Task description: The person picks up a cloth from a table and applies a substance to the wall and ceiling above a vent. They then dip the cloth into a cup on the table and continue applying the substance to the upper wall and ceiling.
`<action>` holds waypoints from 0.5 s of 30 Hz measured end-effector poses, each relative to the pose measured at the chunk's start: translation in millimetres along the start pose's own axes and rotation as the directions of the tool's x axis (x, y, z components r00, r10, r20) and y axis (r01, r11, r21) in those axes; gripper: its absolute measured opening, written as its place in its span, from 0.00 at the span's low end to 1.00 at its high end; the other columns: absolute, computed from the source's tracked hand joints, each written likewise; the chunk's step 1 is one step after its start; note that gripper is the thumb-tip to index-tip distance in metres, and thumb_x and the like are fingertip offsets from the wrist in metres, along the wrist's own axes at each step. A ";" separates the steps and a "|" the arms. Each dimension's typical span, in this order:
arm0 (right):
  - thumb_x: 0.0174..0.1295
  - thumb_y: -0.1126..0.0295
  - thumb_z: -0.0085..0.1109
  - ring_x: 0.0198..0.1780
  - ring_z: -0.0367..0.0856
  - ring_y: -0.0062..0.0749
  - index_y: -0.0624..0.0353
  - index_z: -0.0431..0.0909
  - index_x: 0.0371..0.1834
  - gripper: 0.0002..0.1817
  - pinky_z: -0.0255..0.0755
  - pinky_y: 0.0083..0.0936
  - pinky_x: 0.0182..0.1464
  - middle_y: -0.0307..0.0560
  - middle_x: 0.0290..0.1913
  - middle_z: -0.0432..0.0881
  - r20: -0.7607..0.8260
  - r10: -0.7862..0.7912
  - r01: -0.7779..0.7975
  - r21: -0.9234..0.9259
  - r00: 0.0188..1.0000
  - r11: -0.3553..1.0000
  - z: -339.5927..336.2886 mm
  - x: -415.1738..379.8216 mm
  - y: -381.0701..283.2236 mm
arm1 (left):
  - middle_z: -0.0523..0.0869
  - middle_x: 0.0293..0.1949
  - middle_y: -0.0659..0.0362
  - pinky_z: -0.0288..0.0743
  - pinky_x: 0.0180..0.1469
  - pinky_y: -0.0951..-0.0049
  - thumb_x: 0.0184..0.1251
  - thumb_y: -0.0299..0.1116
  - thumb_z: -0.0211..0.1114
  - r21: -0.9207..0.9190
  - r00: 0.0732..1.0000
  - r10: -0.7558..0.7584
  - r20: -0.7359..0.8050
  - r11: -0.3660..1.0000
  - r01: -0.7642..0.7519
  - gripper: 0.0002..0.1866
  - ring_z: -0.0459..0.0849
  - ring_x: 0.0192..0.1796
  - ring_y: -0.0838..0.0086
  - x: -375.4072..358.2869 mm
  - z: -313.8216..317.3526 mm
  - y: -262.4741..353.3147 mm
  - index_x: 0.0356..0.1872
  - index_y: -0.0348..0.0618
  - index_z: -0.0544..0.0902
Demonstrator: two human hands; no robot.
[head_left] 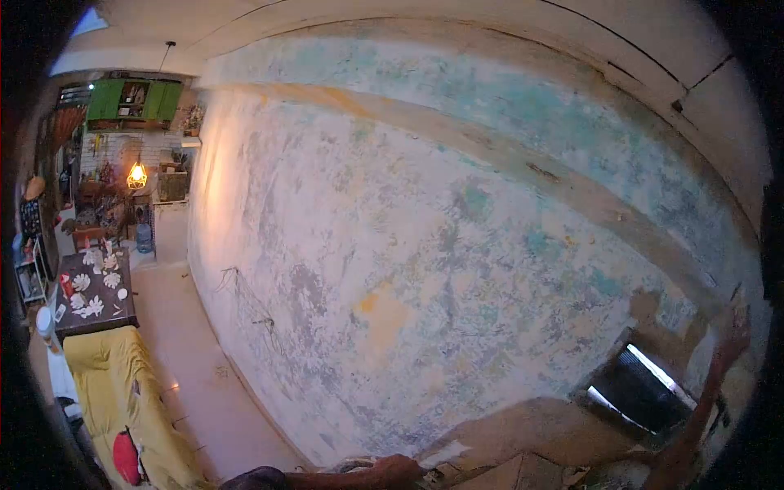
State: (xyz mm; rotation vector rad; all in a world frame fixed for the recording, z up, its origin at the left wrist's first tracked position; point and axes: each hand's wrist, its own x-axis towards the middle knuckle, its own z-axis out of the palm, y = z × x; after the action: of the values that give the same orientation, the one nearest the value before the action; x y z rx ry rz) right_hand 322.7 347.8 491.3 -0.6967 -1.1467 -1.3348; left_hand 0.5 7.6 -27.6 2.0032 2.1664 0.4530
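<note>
My right arm reaches up along the far right, and my right hand [737,333] is raised close to the patchy wall [392,245]. Its fingers look closed around a small pale tool [738,306], too dim and small to name. At the bottom edge, my left hand [398,470] is curled; what it grips, if anything, is hidden. A pale, blurred object lies beside the left wrist. The wall carries white, grey and turquoise patches, with a bare brownish band [523,167] running across its upper part.
A dark opening with bright edges [641,390] breaks the wall at lower right. Far below on the left are a yellow-covered sofa [106,384], a red cushion [126,457] and a dark table [73,269] bearing white leaf shapes. A lit lamp [137,175] hangs beyond.
</note>
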 end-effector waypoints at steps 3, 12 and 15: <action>0.62 0.65 0.50 0.52 0.72 0.36 0.60 0.70 0.52 0.18 0.67 0.32 0.53 0.48 0.52 0.73 -0.008 0.000 0.000 0.037 1.000 0.999 -1.1 5.8 -39.2 | 0.80 0.26 0.51 0.73 0.31 0.58 0.49 0.57 0.61 0.003 0.999 0.032 -0.040 0.999 -0.032 0.23 0.79 0.31 0.58 -3.5 2.8 -5.3 0.33 0.47 0.80; 0.63 0.65 0.48 0.54 0.72 0.40 0.62 0.69 0.54 0.19 0.67 0.33 0.55 0.52 0.55 0.72 -0.026 0.104 -0.094 0.264 0.994 0.960 -54.0 45.4 -160.7 | 0.79 0.33 0.50 0.74 0.37 0.56 0.51 0.61 0.57 -0.161 1.000 0.010 -0.024 0.987 -0.014 0.28 0.79 0.37 0.56 -14.8 -18.0 1.9 0.39 0.46 0.79; 0.62 0.68 0.49 0.52 0.74 0.40 0.63 0.70 0.53 0.17 0.69 0.32 0.53 0.52 0.52 0.74 0.142 0.348 -0.348 0.675 0.927 0.651 -91.0 66.6 -191.6 | 0.79 0.33 0.50 0.73 0.38 0.57 0.51 0.63 0.56 -0.022 1.000 -0.025 -0.008 0.999 0.025 0.29 0.79 0.38 0.56 -7.3 0.6 -1.9 0.39 0.46 0.79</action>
State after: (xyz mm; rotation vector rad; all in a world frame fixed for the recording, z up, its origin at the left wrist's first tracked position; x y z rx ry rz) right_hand 150.3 207.8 480.7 -0.3238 -1.3148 -0.4920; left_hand -0.5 0.3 -29.5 1.9643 2.1791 0.4807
